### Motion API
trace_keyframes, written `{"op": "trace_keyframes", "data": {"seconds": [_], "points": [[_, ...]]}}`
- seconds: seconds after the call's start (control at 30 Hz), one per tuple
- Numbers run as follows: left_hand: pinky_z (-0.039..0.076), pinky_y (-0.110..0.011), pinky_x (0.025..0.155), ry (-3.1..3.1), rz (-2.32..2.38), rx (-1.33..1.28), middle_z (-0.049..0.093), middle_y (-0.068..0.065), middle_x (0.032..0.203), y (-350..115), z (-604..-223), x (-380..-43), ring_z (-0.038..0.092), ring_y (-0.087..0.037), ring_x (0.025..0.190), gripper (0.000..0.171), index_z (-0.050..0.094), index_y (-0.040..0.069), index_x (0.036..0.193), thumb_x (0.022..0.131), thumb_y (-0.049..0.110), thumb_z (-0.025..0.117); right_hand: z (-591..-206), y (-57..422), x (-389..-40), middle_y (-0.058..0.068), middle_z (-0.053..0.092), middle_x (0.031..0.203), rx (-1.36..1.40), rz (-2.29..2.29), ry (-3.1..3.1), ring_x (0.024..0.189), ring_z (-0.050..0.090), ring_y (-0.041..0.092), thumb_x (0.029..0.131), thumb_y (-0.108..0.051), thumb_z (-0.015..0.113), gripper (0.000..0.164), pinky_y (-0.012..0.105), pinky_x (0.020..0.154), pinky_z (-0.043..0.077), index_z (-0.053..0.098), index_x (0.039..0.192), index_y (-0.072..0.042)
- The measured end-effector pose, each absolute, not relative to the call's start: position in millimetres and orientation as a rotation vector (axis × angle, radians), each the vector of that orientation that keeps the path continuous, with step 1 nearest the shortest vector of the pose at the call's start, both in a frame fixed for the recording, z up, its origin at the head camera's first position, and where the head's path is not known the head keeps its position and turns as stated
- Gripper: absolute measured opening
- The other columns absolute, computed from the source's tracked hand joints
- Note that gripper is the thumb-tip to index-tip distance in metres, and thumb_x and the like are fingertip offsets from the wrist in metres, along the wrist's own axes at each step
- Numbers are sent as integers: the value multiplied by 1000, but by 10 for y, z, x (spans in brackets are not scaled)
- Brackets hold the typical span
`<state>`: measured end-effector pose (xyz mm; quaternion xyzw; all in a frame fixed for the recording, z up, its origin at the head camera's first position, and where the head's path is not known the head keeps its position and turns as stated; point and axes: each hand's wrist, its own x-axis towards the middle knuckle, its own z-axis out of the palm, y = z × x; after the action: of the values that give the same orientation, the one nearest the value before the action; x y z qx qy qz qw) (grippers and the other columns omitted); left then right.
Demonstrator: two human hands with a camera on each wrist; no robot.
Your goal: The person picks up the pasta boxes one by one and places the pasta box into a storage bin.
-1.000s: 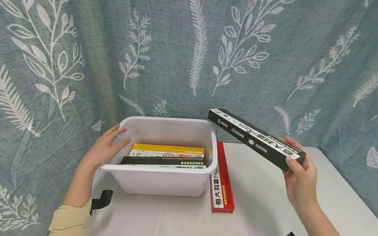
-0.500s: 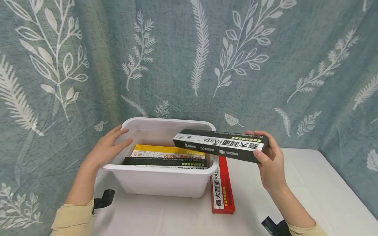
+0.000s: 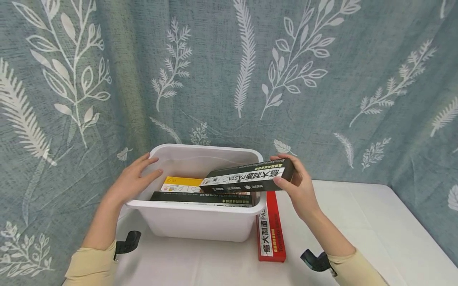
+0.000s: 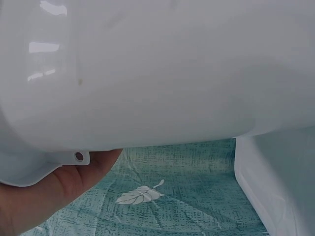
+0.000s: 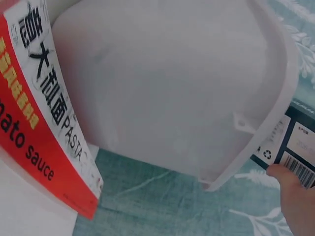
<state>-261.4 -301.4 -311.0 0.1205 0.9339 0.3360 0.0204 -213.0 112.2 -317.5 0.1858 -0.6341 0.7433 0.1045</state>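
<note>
My right hand (image 3: 298, 188) grips one end of a black and white pasta box (image 3: 247, 174), thumb on the near side. The box is tilted, its far end lower and inside the white plastic bin (image 3: 193, 222). In the right wrist view, the held end of the black box (image 5: 300, 142) shows a barcode beside the bin rim. My left hand (image 3: 134, 180) rests on the bin's left rim, fingers and thumb spread. Inside the bin lie a yellow pasta box (image 3: 182, 181) and another black pasta box (image 3: 200, 197). The left wrist view shows the hand (image 4: 74, 184) against the bin's outside.
A red tomato sauce pasta box (image 3: 273, 234) lies on the white table (image 3: 332, 222) against the bin's right side, partly hidden by it. Behind the table hangs a blue-green curtain (image 3: 214, 79) with white leaf patterns.
My right hand has moved left with the black pasta box, from right of the bin until the box's far end is inside it. The left hand stays on the rim.
</note>
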Motion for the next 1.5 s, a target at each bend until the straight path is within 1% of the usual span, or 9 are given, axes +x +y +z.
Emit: {"op": "trace_keyframes", "data": {"seconds": [0.23, 0.37, 0.5, 0.63, 0.73, 0.87, 1.07, 1.27, 1.5], "points": [[18, -74, 101, 2885, 1044, 381, 6, -25, 160, -3015, -3126, -2627, 10, -56, 139, 71, 31, -1, 151, 101, 46, 48, -3186, 1075, -2285, 13, 52, 136, 411, 2332, -1819, 115, 58, 20, 87, 6, 57, 45, 29, 90, 52, 37, 122, -13], [18, -74, 101, 2888, 1043, 385, 6, -25, 160, -3017, -3128, -2627, 10, -56, 139, 71, 31, -1, 151, 101, 46, 48, -3182, 1048, -2360, 13, 53, 135, 339, 2258, -1919, 112, 58, 19, 89, 2, 60, 48, 28, 92, 51, 40, 131, -9], [18, -74, 101, 2888, 1048, 385, 6, -26, 160, -3023, -3122, -2621, 12, -57, 139, 70, 30, -2, 151, 101, 45, 47, -3172, 1005, -2469, 10, 53, 136, 269, 2058, -2102, 123, 50, 17, 88, -9, 68, 56, 28, 100, 44, 46, 139, -7], [19, -74, 101, 2892, 1042, 389, 7, -26, 159, -3024, -3107, -2625, 13, -57, 138, 70, 30, -2, 151, 101, 45, 47, -3158, 950, -2571, 5, 44, 146, 289, 1847, -2286, 138, 37, 19, 87, -21, 74, 59, 33, 111, 33, 51, 141, -11], [19, -74, 101, 2897, 1034, 386, 7, -26, 159, -3027, -3101, -2629, 12, -57, 139, 70, 30, -2, 151, 101, 45, 47, -3161, 901, -2654, 3, 40, 151, 354, 1685, -2393, 142, 30, 22, 87, -28, 75, 59, 41, 115, 27, 54, 140, -15], [20, -74, 101, 2898, 1032, 369, 7, -26, 159, -3029, -3102, -2638, 13, -57, 138, 70, 30, -2, 150, 101, 45, 48, -3163, 852, -2725, 3, 39, 152, 435, 1573, -2418, 143, 27, 22, 89, -30, 74, 56, 47, 115, 25, 56, 139, -16], [18, -75, 100, 2894, 1028, 360, 6, -27, 159, -3011, -3112, -2658, 10, -57, 139, 71, 30, -3, 150, 101, 45, 47, -3212, 906, -2659, 2, 42, 149, 414, 1624, -2399, 142, 30, 19, 89, -30, 74, 56, 44, 115, 24, 54, 140, -17], [18, -75, 100, 2896, 1020, 364, 6, -27, 159, -2991, -3116, -2654, 10, -57, 139, 72, 30, -3, 150, 101, 47, 47, -3285, 1056, -2502, -5, 36, 152, 200, 1755, -2451, 143, 27, 18, 86, -37, 75, 67, 37, 114, 29, 46, 145, -24], [17, -75, 101, 2901, 1019, 382, 7, -28, 159, -2993, -3107, -2653, 10, -58, 138, 71, 30, -4, 150, 101, 45, 47, -3350, 1229, -2274, 1, 35, 153, 88, 1887, -2403, 141, 27, 23, 88, -24, 75, 72, 39, 113, 31, 37, 149, -19]]}}
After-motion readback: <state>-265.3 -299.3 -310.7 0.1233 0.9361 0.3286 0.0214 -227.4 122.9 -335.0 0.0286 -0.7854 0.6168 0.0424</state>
